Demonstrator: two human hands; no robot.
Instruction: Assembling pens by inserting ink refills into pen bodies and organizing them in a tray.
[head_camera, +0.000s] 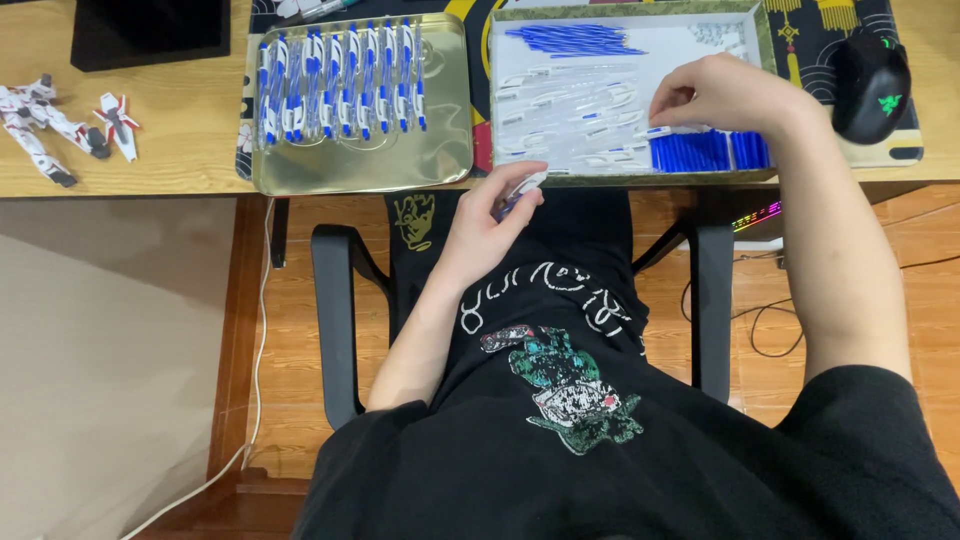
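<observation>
**Hands Over the Pen Parts**

The left hand (492, 215) sat near the centre of the frame, just below the desk edge, its fingers clenched around a small pen piece (520, 190), clear with a blue end; the right hand (722, 95) reached into the white box (762, 40) at the upper right, its fingertips pinched on a clear pen barrel (672, 131) lying just above the row of blue caps (705, 152); more clear barrels (570, 110) lay spread across the middle of that box, and a bundle of blue refills (572, 40) rested along its upper left part; to the left of the box, in the upper middle of the frame, a gold metal tray (440, 165) held a row of finished blue-and-white pens (340, 80) standing side by side; a black computer mouse (872, 85) lay at the upper right corner on a dark patterned mat (805, 40); a white toy robot figure (45, 125) lay in pieces at the upper left on the wooden desk (150, 140); below, a black chair (335, 310) showed its armrests either side of the person's lap.
</observation>
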